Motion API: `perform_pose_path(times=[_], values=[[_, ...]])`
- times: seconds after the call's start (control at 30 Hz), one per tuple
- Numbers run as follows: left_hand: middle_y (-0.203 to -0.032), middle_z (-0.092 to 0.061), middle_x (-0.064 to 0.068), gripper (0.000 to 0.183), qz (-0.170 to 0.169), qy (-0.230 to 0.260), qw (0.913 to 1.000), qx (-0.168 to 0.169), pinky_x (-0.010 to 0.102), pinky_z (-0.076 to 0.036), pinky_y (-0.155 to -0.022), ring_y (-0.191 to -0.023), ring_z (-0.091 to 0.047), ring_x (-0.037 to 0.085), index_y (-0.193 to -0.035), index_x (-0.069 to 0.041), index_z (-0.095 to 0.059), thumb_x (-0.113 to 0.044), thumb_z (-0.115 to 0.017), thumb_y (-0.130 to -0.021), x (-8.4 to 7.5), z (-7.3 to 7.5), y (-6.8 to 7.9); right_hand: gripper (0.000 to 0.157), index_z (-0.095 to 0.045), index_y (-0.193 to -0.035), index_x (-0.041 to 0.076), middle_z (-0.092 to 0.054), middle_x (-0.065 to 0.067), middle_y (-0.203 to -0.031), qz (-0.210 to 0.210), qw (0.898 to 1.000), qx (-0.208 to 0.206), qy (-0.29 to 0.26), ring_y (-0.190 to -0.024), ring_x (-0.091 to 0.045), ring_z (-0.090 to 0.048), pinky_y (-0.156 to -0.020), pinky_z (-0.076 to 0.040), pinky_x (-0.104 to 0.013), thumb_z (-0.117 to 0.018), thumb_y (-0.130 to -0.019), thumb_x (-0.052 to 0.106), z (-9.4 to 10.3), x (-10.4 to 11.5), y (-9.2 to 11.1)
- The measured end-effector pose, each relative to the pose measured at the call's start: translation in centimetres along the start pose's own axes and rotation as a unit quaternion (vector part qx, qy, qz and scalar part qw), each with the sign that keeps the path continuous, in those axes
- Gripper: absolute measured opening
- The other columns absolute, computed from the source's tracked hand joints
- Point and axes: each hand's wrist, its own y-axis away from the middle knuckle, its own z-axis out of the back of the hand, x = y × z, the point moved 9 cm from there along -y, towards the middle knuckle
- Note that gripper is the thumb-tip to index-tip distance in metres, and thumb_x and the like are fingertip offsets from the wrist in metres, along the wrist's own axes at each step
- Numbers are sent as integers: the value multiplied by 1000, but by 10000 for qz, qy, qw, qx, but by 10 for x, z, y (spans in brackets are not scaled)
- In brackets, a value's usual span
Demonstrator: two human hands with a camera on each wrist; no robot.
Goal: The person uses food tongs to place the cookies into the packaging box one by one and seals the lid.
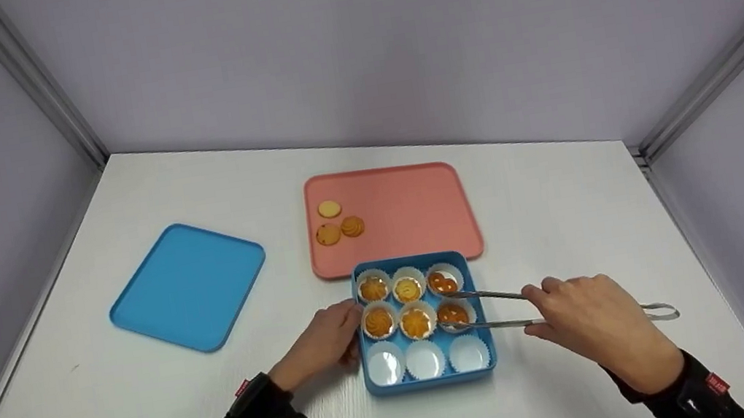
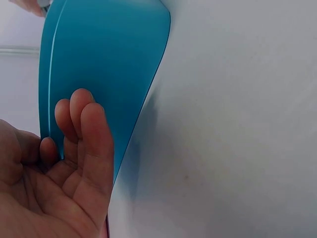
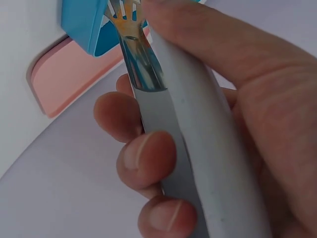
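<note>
A blue box (image 1: 433,383) stands on the table with white paper cups in rows; cookies sit in the back and middle rows. The front-row cups (image 1: 426,360) show bare white bottoms. My left hand (image 1: 321,338) holds the box's left side, fingers against its outer wall (image 2: 109,54) and thumb near the rim. My right hand (image 1: 591,316) grips metal tongs (image 1: 507,325) with slotted tips, seen close up in the right wrist view. The tongs' arms stand apart, their tips at the middle right cup, around a glossy brown cookie (image 1: 451,312). Whether they touch it I cannot tell.
Behind the box lies a pink tray (image 1: 407,196) with three cookies on its left part, one of them a swirled cookie (image 1: 352,226). A blue tray (image 1: 188,288) lies to the left. Pale walls (image 1: 349,57) enclose the white table (image 1: 549,212) at the back and sides.
</note>
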Motion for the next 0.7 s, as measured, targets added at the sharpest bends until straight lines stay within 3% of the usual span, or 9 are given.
perform_pose_path(times=[0.4, 0.7], values=[[-61, -56, 2, 35, 20, 16, 10000, 32, 34, -52, -47, -49, -57, 16, -103, 5, -57, -19, -31, -108, 1, -1, -2, 42, -68, -95, 14, -47, 8, -60, -96, 9980, -436, -446, -42, -9, -40, -37, -33, -26, -85, -69, 43, 9, -16, 9], [-62, -56, 3, 36, -87, 10, 10000, -30, 33, -51, -47, -49, -55, 16, -103, 6, -56, -19, -32, -108, -1, 0, 0, 48, -68, -111, 14, -62, 6, -71, -58, 9834, -1108, -1436, -48, -4, -48, -42, -40, -23, -80, -76, 45, -2, -34, -12]])
